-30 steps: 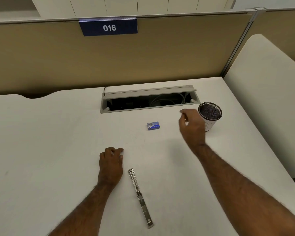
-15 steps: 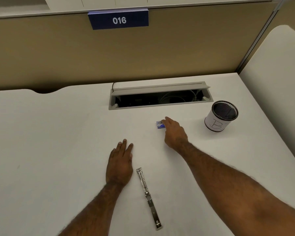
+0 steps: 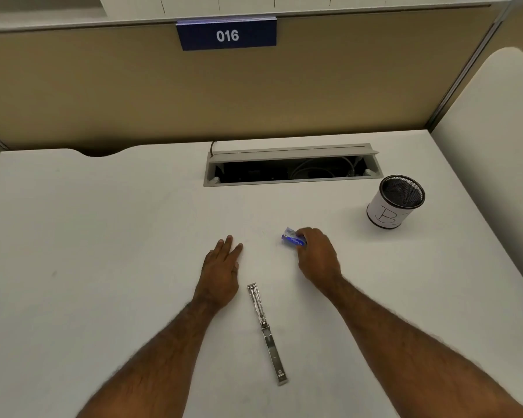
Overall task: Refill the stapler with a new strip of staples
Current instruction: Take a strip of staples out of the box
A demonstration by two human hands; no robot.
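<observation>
A metal stapler (image 3: 267, 331) lies unfolded flat on the white desk (image 3: 103, 236), its two halves in one long line between my forearms. A small blue box of staples (image 3: 291, 237) is tilted up off the desk, pinched at its right end by the fingers of my right hand (image 3: 316, 256). My left hand (image 3: 222, 268) rests palm down with fingers stretched out, just left of the stapler's far end and apart from it.
A mesh pen cup (image 3: 394, 202) with a white label stands at the right. An open cable hatch (image 3: 293, 167) sits in the desk behind the hands. A beige partition with a blue "016" sign (image 3: 226, 34) closes the back.
My right hand came from beside the cup to the blue box, took hold of it and drew it nearer. My left hand's fingers uncurled and lie flat.
</observation>
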